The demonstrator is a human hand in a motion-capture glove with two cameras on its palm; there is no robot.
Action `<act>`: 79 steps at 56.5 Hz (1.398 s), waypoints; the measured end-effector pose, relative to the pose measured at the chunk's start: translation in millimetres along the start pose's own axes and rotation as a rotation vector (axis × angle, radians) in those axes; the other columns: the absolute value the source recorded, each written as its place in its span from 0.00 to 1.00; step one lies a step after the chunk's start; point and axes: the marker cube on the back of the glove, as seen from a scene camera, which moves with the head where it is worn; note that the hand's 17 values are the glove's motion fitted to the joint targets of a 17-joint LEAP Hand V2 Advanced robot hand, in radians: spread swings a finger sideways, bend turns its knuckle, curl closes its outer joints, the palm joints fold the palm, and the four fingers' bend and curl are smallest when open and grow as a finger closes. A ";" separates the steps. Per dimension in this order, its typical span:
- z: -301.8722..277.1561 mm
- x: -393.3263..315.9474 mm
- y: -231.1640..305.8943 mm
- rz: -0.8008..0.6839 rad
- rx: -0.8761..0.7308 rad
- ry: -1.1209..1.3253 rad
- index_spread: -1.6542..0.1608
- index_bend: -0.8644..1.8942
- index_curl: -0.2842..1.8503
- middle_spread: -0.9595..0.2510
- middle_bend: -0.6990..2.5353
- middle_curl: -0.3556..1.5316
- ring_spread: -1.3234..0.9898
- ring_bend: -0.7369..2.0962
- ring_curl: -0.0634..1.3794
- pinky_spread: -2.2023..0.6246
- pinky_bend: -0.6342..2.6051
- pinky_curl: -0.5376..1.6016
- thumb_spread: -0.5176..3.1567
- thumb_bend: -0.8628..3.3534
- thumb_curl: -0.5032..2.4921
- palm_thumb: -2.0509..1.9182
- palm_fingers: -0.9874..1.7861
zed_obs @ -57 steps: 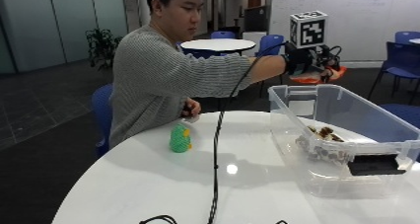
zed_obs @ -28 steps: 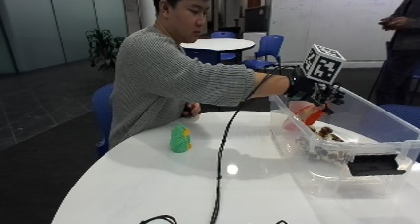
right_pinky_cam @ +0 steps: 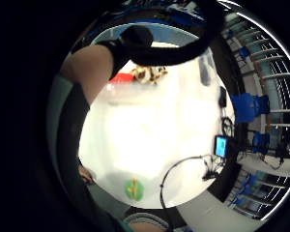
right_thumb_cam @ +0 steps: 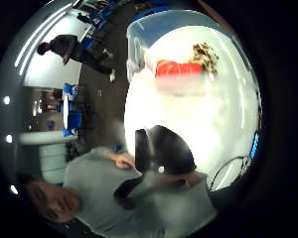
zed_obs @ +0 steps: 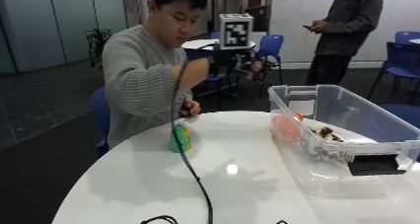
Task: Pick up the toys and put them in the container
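My gloved right hand (zed_obs: 235,66) hangs in the air above the table, to the left of the clear plastic container (zed_obs: 387,123). Its fingers (right_thumb_cam: 161,148) look relaxed and hold nothing. A red toy (zed_obs: 286,128) lies inside the container against its near-left wall, with a brown spotted toy (zed_obs: 325,133) beside it. Both toys also show in the palm views: the red toy (right_thumb_cam: 181,68) (right_pinky_cam: 122,77) and the brown toy (right_thumb_cam: 204,53) (right_pinky_cam: 147,73). A green toy (zed_obs: 180,138) (right_pinky_cam: 134,188) stands on the white table (zed_obs: 229,184), just below the person's bare left hand (zed_obs: 189,108).
A black cable (zed_obs: 194,179) runs from the raised hand down across the table to its front edge. A black label (zed_obs: 374,165) sits on the container's front wall. A small device with a lit screen (right_pinky_cam: 221,145) lies on the table. Blue chairs (zed_obs: 269,46) stand behind.
The hand held the red toy above the container and lowered it in; now the toy lies inside and the hand has drawn back up and left, holding nothing. The outside camera has also shifted.
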 end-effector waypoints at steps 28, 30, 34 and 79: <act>124.2 9.6 216.3 0.081 -0.191 -0.099 0.71 0.38 0.30 0.64 0.33 0.37 0.52 0.33 0.28 0.79 0.49 0.39 0.51 0.20 0.27 0.53 0.40; 138.0 6.3 223.6 0.088 -0.240 -0.067 0.71 0.38 0.30 0.63 0.33 0.38 0.52 0.33 0.28 0.79 0.48 0.39 0.50 0.20 0.27 0.53 0.41; 163.4 4.4 233.0 0.111 -0.308 0.002 0.71 0.38 0.30 0.62 0.34 0.38 0.52 0.33 0.28 0.79 0.47 0.39 0.50 0.20 0.27 0.54 0.41; 92.4 28.1 177.1 0.115 -0.114 0.192 0.69 0.45 0.38 0.54 0.42 0.45 0.38 0.42 0.32 0.76 0.36 0.36 0.52 0.21 0.28 0.61 0.57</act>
